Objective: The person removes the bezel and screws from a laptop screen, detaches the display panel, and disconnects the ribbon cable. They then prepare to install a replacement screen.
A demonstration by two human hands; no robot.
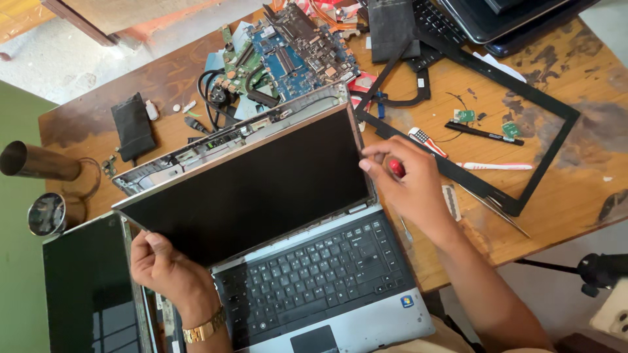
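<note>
An open silver laptop [366, 327] with a black keyboard lies on the wooden table [556, 196]. Its bare screen panel [248, 183], with the frame taken off, tilts away from the lid's back cover [216, 140]. My left hand [163, 265] grips the panel's lower left corner; a gold watch sits on that wrist. My right hand [405, 183] is at the panel's right edge and is closed around a red-handled screwdriver [396, 167], whose blade I cannot see.
A black screen bezel [523, 98] lies to the right with a second screwdriver [428, 140], a white tool and small green boards inside it. Circuit boards [288, 55] and cables are piled behind. Another laptop [91, 287] lies at the left, by a metal cup [39, 163].
</note>
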